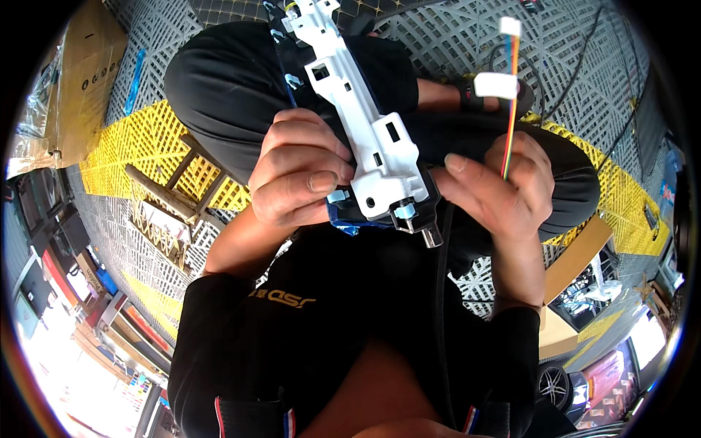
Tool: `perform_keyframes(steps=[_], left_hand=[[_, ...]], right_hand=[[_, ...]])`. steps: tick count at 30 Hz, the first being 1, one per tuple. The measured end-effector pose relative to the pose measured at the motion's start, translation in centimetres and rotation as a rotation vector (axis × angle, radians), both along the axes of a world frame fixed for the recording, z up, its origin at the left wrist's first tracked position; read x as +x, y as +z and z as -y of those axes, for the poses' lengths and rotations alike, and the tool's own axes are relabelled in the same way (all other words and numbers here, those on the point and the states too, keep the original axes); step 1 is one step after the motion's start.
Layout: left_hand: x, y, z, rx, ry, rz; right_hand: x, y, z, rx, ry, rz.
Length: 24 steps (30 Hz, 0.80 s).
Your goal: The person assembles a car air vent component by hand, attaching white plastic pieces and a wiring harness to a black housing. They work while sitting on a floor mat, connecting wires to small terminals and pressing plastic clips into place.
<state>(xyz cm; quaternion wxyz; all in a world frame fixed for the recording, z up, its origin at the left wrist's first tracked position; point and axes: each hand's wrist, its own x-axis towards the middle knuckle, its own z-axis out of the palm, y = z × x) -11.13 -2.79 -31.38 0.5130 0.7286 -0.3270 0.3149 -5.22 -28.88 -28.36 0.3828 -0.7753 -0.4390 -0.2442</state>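
A long white plastic housing (365,131) with rectangular openings, backed by a black part, slants across my lap. My left hand (299,168) is closed on its left edge near the lower end, thumb and fingers gripping the side. At that lower end are a light-blue clip (404,211) and a short metallic piece (431,236). My right hand (507,186) is just right of the housing's lower end, its fingers curled around a wire harness (510,135). The red, yellow and dark wires rise from that hand to a white connector (510,27), with a white tag (496,85) partway up.
My crossed legs in black trousers (226,95) lie under the housing, on grey and yellow grid floor tiles (139,146). Left are a cardboard box (91,80) and a wooden frame (171,190). An open carton (577,259) stands at right, and black cables (577,69) run across the floor.
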Motion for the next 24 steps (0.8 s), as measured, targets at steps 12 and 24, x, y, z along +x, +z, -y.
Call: perform_keyframes(steps=[12,24], left_hand=[[-0.6,-0.5,0.4,-0.020,-0.002,-0.018],[-1.4,-0.8,0.6,0.022,0.063,0.035]], right_hand=[[-1.8,-1.8,-0.2,0.309,0.195,-1.161],[-3.8,-2.6,-1.6,0.588,0.483,-1.411]])
